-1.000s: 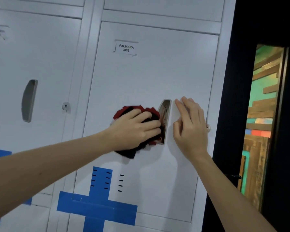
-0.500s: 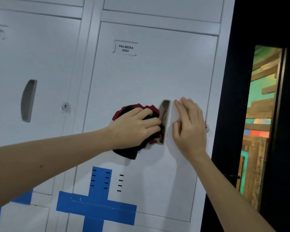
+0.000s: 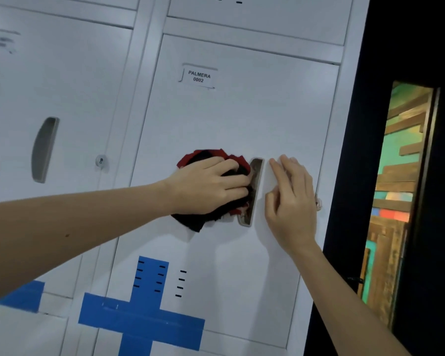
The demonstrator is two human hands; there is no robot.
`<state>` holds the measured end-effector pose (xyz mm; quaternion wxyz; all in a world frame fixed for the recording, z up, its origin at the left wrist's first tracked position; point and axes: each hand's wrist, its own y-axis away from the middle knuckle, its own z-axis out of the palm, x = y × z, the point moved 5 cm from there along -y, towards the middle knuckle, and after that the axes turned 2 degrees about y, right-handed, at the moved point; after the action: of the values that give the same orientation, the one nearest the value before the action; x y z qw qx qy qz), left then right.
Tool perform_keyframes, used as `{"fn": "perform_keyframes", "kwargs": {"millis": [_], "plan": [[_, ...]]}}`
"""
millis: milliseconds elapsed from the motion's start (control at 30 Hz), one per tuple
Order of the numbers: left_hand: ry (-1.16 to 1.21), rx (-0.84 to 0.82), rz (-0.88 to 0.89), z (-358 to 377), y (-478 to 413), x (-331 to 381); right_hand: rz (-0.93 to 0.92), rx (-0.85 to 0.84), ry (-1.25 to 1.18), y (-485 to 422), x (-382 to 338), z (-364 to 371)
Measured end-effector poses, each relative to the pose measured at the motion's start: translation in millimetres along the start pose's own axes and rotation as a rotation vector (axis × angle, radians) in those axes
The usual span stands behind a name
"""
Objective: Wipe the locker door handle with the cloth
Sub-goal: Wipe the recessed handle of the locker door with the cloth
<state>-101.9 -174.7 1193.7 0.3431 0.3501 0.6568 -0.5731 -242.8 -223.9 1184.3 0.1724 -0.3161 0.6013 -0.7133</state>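
A person's left hand (image 3: 206,188) rubs a red-and-black cloth (image 3: 190,222) into a locker door handle (image 3: 254,176).
Over the last second little has shifted: the left hand, fingers curled over the bunched cloth, has crept slightly up the recessed handle's left edge, pushing fabric into it. Just right of the handle, the right hand (image 3: 290,199) lies flat on the door (image 3: 242,119), fingers straight and together, holding nothing. Wiping seems under way; the handle's lower end, below the left hand, probably still needs a pass.

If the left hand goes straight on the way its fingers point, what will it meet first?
The handle: the left hand, gripping the cloth, points right, with fingertips seemingly at its edge. Beyond lies the right hand.
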Motion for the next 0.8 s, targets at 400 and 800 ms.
{"fn": "perform_keyframes", "kwargs": {"millis": [400, 800], "plan": [[0.021, 0.076, -0.194, 6.5, 6.5, 19.5, -0.003, 0.005, -0.019, 0.1, 2.3, 0.2], [-0.039, -0.01, -0.033, -3.2, 2.7, 15.5, 0.0, 0.011, -0.031, 0.2, 2.3, -0.3]]}}
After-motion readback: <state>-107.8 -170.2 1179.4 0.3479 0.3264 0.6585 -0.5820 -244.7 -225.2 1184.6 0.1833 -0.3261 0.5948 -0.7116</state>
